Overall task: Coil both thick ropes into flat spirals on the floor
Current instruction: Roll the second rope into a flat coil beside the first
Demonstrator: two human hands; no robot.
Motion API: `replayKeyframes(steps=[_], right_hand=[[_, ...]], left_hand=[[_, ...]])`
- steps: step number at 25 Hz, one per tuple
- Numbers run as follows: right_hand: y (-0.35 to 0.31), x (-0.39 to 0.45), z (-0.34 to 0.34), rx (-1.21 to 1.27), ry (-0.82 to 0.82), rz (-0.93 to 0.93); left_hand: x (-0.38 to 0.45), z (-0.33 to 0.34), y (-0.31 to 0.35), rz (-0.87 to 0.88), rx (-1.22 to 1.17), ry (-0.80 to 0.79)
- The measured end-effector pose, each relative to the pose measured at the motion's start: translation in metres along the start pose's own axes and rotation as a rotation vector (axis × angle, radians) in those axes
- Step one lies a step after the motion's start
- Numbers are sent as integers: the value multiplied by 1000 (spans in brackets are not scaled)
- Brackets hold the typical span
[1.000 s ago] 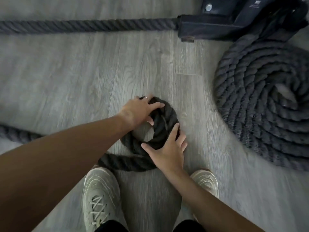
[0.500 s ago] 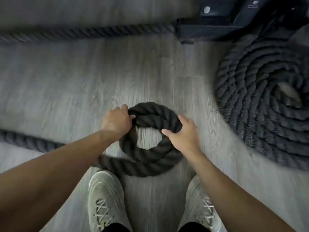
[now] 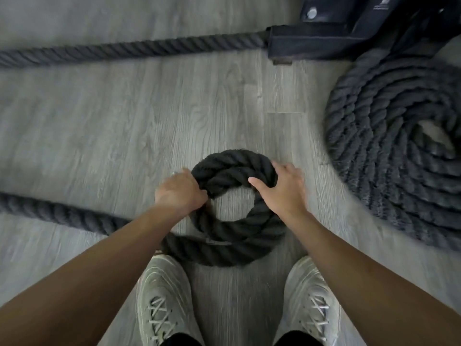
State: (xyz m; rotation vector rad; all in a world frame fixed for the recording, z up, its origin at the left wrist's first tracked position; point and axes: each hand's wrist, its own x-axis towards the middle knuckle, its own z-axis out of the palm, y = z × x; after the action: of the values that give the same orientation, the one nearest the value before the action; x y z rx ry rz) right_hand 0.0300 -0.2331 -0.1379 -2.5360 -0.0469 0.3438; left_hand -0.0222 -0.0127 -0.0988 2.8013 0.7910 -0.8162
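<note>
Fingers (image 3: 277,168) of both hands curled around small rope coil (image 3: 234,213) — tips hidden behind it.

Small white lettering on the black anchor block (image 3: 349,33) is too blurred to read.

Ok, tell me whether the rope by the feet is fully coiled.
Not fully: the near rope makes about one loop, its tail running left across the floor.

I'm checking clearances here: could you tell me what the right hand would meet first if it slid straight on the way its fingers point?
The right hand already lies on the small rope coil; beyond it, probably only bare floor.
</note>
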Motion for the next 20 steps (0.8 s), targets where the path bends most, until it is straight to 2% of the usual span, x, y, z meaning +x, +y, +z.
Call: replayKeyframes(steps=[1,3,5,6,9,11,13,14,18,20], right_hand=[[-1,1,1,13,9,-7],[1,2,0,37,28,-1],[3,3,-2,23,27,6],[3,4,-2,17,18,6],[-3,-3,-2,-28,7,41],[-10,-23,2,29,27,203],[-15,-54,13,143,-11,417],[-15,-67,17,168,-42,464],[-5,-45,12,89,-137,353],[-9,-13,-2,-6,-179,231]], left_hand=[[5,-5,7,67,-46,41],[15,-11,24,264,-188,-15],[24,-6,32,368,-103,-76],[25,-3,32,381,13,-43],[24,6,29,357,191,113],[17,10,33,331,244,143],[13,9,36,308,305,159],[12,9,36,301,320,156],[7,6,24,209,285,108],[-5,9,15,114,136,63]])
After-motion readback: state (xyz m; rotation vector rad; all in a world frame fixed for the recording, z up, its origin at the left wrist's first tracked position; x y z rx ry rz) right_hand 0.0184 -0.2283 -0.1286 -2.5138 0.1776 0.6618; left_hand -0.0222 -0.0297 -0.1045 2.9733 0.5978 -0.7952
